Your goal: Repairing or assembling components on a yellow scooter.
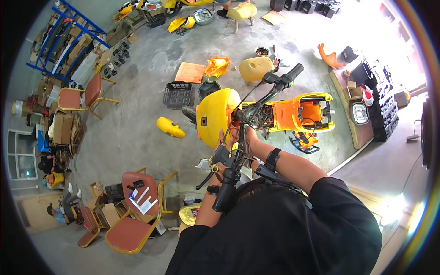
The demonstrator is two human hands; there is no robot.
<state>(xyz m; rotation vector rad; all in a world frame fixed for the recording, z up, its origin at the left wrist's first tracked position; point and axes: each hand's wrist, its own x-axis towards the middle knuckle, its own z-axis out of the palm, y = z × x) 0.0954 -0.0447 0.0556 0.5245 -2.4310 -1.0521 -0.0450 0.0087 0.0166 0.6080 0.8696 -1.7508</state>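
A partly dismantled yellow and orange electric scooter (302, 114) stands across the middle, with its yellow front panel (213, 114) to the left and black handlebar (291, 75) running towards me. My left hand (219, 144) is behind the near grip and lever, at the lower edge of the front panel; its fingers are mostly hidden. My right hand (249, 140) reaches in under the handlebar stem beside exposed black cables (256, 114); what its fingers hold is hidden. Both forearms come up from my black-sleeved body.
Yellow fender (169, 127), black crate (177, 94) and padded stool (255, 68) lie around the scooter. Chairs (130, 231) and shelving (73, 41) stand left; a wooden platform (360, 135) with boxes is right. Other people (59, 213) are at lower left and top.
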